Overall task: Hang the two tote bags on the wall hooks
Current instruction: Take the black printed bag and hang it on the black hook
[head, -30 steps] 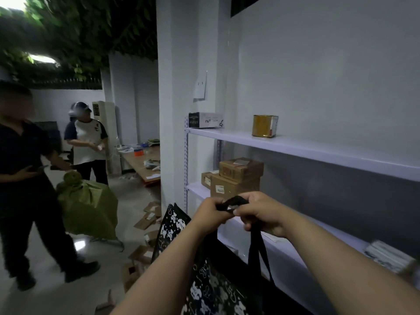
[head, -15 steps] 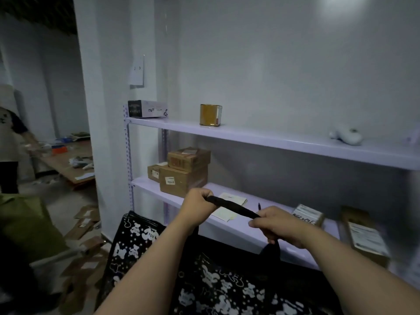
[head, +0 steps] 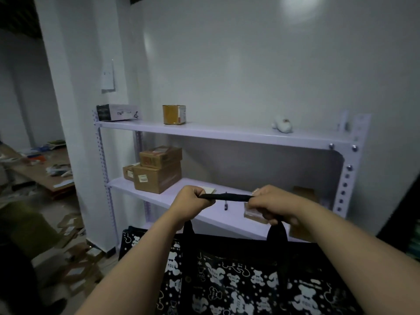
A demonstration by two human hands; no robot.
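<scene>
The tote bag (head: 238, 280), black with white bears, hung low in front of the person, its handle (head: 227, 197) pulled taut and level between two fists. The left hand (head: 193, 204) was curled tight round one end of the handle, the right hand (head: 272, 206) clenched round the other; from each fist a strap dropped to the bag below. Just behind the hands stood a white shelf (head: 227, 135). Its lower board carried stacked boxes (head: 159, 169) to the left, a pen (head: 225, 203) between the hands. On the top board sat a tin (head: 174, 114), a flat box (head: 117, 112) and a small white toy (head: 282, 125). No hooks were in sight. Cardboard scraps (head: 75, 258) littered the floor at left.
</scene>
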